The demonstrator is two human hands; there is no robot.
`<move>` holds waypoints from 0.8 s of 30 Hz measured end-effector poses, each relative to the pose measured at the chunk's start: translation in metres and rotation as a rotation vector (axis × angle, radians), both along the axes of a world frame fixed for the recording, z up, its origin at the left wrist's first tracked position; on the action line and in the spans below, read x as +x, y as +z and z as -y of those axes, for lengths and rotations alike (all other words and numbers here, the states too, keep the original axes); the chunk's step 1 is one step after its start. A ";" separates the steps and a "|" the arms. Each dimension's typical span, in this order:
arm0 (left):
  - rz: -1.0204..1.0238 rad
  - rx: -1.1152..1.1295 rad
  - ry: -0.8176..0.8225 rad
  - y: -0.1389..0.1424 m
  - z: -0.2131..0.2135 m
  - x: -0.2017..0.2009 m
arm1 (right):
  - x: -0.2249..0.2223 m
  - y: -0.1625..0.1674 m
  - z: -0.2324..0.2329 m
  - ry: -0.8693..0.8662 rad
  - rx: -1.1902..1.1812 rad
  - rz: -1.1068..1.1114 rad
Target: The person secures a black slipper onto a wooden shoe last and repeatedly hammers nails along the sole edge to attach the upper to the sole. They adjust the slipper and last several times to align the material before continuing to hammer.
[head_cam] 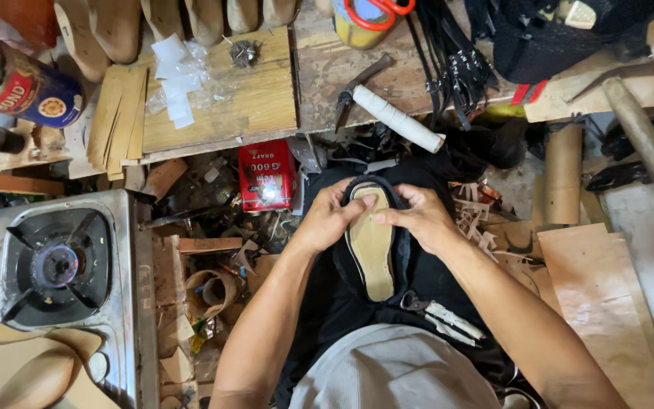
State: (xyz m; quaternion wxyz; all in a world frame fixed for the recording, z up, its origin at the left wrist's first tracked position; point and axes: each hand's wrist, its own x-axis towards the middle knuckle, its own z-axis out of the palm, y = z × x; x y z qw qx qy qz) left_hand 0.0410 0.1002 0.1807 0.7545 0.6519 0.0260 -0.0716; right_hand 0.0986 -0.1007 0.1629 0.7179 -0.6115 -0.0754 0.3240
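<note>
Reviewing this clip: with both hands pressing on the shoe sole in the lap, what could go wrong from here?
1. The gas stove burner looks lit close beside the left arm, with leather scraps beside it; a burn or fire seems possible.
2. The pincers lie loose on the lap beside the shoe; they might slide off or jab.
3. The left hand and right hand pinch the black upper at the toe; it could slip off the tan insole.
</note>
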 end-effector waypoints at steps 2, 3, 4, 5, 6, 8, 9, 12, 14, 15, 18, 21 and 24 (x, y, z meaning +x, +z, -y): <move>0.003 0.008 0.012 0.002 0.001 0.002 | -0.004 0.004 0.000 -0.030 -0.105 0.142; 0.008 0.004 0.032 0.003 0.002 0.004 | -0.007 0.007 0.001 -0.050 -0.202 0.278; 0.012 -0.001 0.053 0.005 0.003 0.006 | -0.012 0.012 0.003 -0.070 -0.300 0.412; 0.015 -0.004 0.074 0.008 0.002 0.008 | -0.018 0.016 0.006 -0.107 -0.435 0.456; 0.012 0.022 0.090 0.010 0.001 0.011 | -0.025 0.021 0.008 -0.145 -0.570 0.499; 0.001 0.072 0.123 0.015 -0.003 0.015 | -0.048 0.033 0.029 0.001 -0.695 0.676; 0.002 0.058 0.133 0.017 -0.006 0.018 | -0.059 0.037 0.040 0.122 -0.807 0.773; -0.018 0.021 0.152 0.021 -0.008 0.020 | -0.092 0.036 0.067 0.448 -1.098 0.931; -0.057 0.006 0.153 0.023 -0.007 0.017 | -0.106 0.027 0.078 0.539 -1.165 0.709; -0.061 0.008 0.153 0.023 -0.005 0.016 | -0.110 0.025 0.084 0.580 -1.195 0.596; -0.048 0.009 0.149 0.026 -0.001 0.011 | -0.110 0.026 0.095 0.512 -0.963 0.598; 0.001 0.023 0.158 0.032 0.001 0.009 | -0.097 0.046 0.100 0.085 -0.553 0.308; -0.017 0.092 0.171 0.041 0.008 0.002 | -0.078 0.082 0.106 0.148 -0.646 0.444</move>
